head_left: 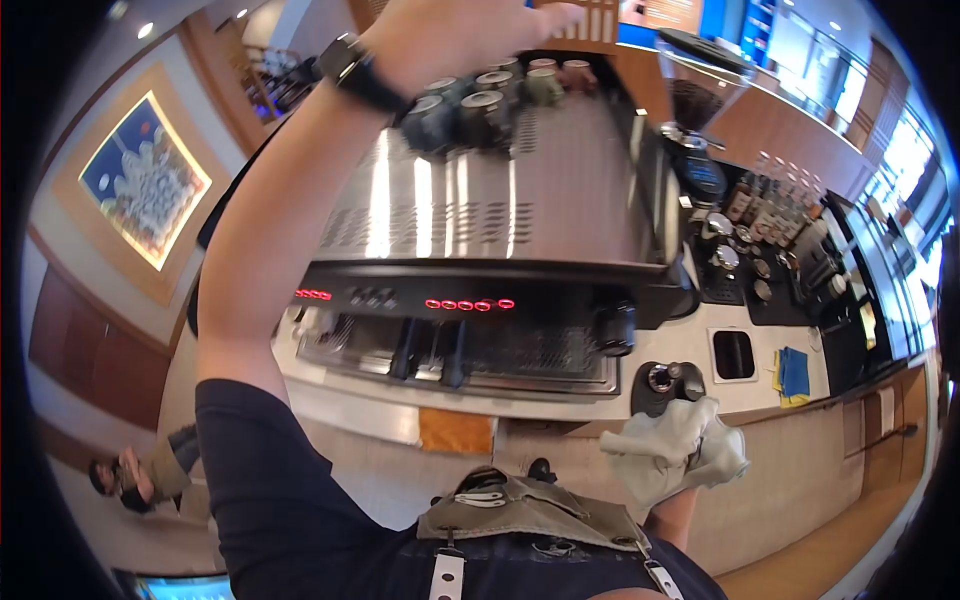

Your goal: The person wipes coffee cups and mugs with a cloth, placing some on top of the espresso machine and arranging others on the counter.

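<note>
My left arm, with a dark watch (362, 75) on the wrist, reaches up over the espresso machine (570, 190). At the top edge my left hand (480, 25) is partly cut off, with a finger stretched to the right above the upturned cups (485, 110) on the machine's top. What it holds, if anything, cannot be made out. A pale, crumpled cloth (670, 450) hangs at the lower right in front of the counter. It covers my right hand, and only the forearm below it shows.
A coffee grinder (695, 120) stands right of the machine, with bottles (775, 205) and tamping tools (725, 258) beyond. Blue and yellow cloths (793, 375) lie by a counter opening (733, 354). Another person (140, 480) stands at the lower left.
</note>
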{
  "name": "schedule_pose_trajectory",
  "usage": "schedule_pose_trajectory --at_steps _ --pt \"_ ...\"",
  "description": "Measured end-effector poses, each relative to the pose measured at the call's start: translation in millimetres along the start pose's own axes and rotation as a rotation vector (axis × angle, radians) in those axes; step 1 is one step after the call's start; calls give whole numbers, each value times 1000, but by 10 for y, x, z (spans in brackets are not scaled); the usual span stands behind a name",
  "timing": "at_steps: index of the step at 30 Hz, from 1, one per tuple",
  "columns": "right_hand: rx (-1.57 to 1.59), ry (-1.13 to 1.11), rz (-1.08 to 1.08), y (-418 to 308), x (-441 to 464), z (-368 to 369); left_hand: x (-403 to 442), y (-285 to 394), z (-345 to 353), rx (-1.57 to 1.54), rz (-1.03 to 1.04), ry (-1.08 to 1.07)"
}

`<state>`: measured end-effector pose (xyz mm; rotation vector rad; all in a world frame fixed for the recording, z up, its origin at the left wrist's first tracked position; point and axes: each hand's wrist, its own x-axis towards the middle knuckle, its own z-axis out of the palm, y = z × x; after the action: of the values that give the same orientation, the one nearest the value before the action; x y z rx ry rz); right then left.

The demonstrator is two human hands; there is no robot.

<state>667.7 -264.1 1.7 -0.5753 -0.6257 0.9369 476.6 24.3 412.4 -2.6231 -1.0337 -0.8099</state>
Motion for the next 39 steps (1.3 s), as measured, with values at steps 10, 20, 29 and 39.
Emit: schedule_pose_trajectory --at_steps 10,20,29,39 --pt "169 -248 479 1548 -178 1366 -4280 -1087 41 -1069 -383 -505" --pt "84 -245 953 3620 -1089 2755 -6990 -1503 639 -2108 -1198 317" --pt "-312 -883 723 4137 -1351 3546 -6796 -2668 186 -1592 -1167 321" --pt "-34 -489 860 4879 -230 4056 -6883 -4401 878 -1125 -1098 77"
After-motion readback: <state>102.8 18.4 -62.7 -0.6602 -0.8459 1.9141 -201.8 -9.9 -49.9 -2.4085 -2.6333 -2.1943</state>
